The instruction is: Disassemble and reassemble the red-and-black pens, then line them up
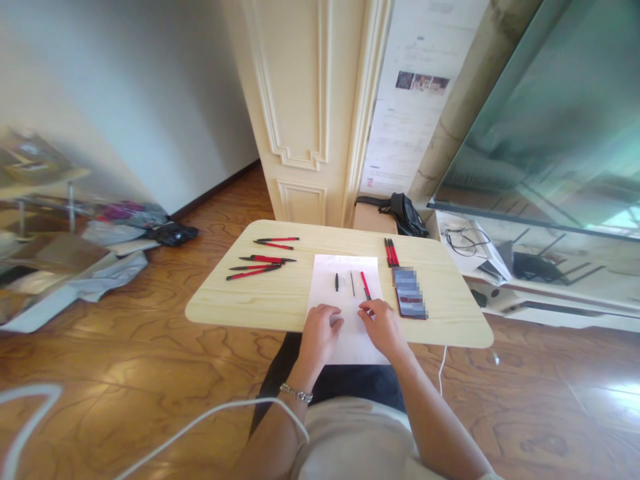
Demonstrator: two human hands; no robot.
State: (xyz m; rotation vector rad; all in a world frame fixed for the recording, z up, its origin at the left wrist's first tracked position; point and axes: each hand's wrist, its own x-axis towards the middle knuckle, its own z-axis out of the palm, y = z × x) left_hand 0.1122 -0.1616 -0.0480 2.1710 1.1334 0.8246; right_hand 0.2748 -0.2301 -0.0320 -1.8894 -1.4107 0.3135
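Curling over a white sheet of paper [353,340], the right hand [383,323] is bringing its thumb and fingertips close together at the near end of a red pen barrel [365,283]; whether it is gripping or merely brushing it, I cannot tell. Beside it, the left hand [323,330] is curving loosely, a gap showing between thumb and forefinger, and is holding nothing that I can see.

The barrel is lying on the paper, tilting slightly. It is looking light, stiff and smooth, probably plastic, and apt to roll; its middle is offering the surest hold. Next to it are lying a thin dark refill [353,283], seemingly the easiest piece to bend, and a stubby black pen part [337,282] (small enough to lose under a palm).

Farther out, several red-and-black pens [255,272] are resting at the left of the pale tabletop [215,303], three more pens [392,253] are lying side by side at the right, and a phone [411,293] is lying just below those.

Beyond the table, a black bag [407,215] is sitting on a cardboard box [367,219], both hiding their contents. A white box [493,257] is bearing a dark coiled cable [465,241].
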